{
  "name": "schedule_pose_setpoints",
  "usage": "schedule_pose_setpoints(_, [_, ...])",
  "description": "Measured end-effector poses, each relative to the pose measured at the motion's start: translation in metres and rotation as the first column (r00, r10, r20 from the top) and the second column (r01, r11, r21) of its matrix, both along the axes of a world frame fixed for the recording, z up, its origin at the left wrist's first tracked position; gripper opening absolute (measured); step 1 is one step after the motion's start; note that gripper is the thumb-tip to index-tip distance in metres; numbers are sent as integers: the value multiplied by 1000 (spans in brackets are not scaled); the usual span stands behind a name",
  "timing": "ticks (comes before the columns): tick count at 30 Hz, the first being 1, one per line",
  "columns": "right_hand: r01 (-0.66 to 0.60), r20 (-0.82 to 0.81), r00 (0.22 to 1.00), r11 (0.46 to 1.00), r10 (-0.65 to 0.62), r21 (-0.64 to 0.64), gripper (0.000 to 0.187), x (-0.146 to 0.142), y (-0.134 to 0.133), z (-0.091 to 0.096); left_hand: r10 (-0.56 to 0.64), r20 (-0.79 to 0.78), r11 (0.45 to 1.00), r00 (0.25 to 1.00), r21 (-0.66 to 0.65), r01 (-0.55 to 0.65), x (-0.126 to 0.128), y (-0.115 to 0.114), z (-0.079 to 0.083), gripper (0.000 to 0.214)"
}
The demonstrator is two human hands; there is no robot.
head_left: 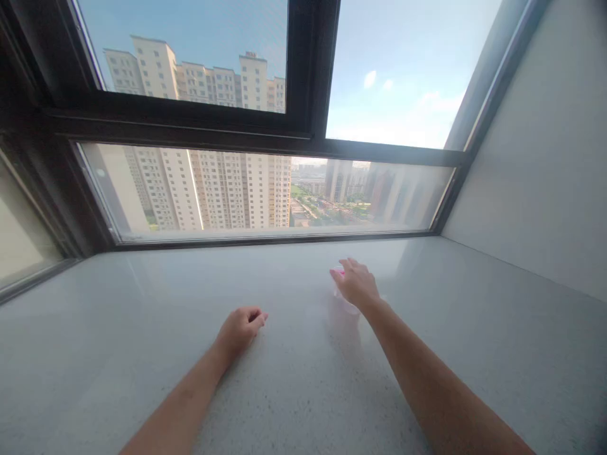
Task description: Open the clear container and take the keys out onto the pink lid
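My right hand (356, 284) rests on top of a small clear thing with a pink part (337, 272), on a wide grey stone window ledge (142, 328). Its fingers curve down over the thing, and most of it is hidden under the palm. My left hand (240, 327) lies on the ledge to the left, fingers curled into a loose fist with nothing seen in it. The two hands are roughly a hand's width apart.
A large window with a dark frame (310, 69) rises behind the ledge, showing tall apartment blocks outside. A plain light wall (535, 189) closes the ledge on the right. A side pane (23, 234) stands at the left.
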State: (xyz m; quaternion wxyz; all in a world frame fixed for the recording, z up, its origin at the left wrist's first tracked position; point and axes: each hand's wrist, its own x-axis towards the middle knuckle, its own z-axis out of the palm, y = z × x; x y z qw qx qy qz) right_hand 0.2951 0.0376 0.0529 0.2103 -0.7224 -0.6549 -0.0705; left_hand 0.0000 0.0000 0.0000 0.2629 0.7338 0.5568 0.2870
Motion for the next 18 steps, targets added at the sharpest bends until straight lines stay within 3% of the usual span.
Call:
schedule_pose_setpoints(3, [-6, 33, 999, 984, 12, -177, 61, 2, 1, -9, 3, -13, 1000, 1000, 0, -3, 0, 0, 1, 38])
schedule_pose_setpoints(5, [-6, 66, 998, 974, 21, -225, 69, 2, 0, -11, 0, -21, 1000, 1000, 1, 0, 1, -1, 2, 38])
schedule_pose_setpoints(8, [2, 119, 993, 978, 23, -208, 79, 2, -1, -13, 1, -23, 1000, 1000, 1, -1, 2, -1, 2, 37])
schedule_pose_setpoints(12, [-18, 143, 989, 990, 38, -137, 70, 2, -2, -16, 8, -25, 1000, 1000, 9, -7, 2, -2, 1, 37])
schedule_pose_setpoints(18, [-74, 149, 985, 993, 87, -92, 70, 3, -4, -16, 13, -25, 1000, 1000, 22, -12, 2, -1, -1, 36])
